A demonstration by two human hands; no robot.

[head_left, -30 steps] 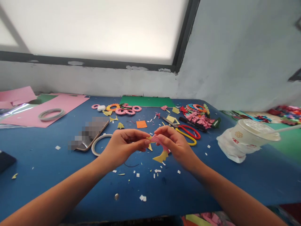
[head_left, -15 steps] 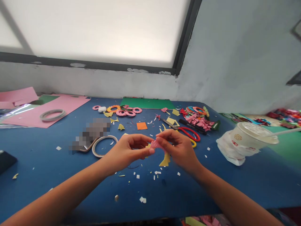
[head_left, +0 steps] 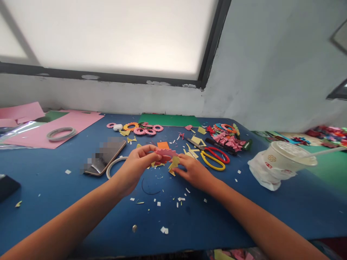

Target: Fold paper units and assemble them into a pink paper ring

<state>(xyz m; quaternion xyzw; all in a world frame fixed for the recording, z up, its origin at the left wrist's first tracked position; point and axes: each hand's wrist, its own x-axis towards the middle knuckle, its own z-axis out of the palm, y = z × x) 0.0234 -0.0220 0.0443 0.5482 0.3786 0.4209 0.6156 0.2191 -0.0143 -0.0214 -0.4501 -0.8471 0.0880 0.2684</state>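
My left hand (head_left: 137, 163) is raised a little over the blue table (head_left: 292, 209), its fingers pinched on a pink paper piece with a jagged edge (head_left: 165, 153). Just to its right, my right hand (head_left: 191, 170) lies low on the table, fingers closed on a small yellow paper piece (head_left: 174, 163). The two hands are close together near the table's middle. Small white and yellow paper scraps lie scattered below them.
Red and yellow scissors (head_left: 214, 159), a black pen (head_left: 221, 146) and a heap of pink cut pieces (head_left: 227, 135) lie to the right. A lidded plastic cup (head_left: 291, 157) stands far right. A phone (head_left: 104, 157), tape rings (head_left: 115, 167), pink paper sheets (head_left: 51, 128), paper rings (head_left: 141, 128) lie left and behind.
My hands have come apart and moved away from me. The left has kept the pink piece; the right has dropped to the table onto a yellow piece.
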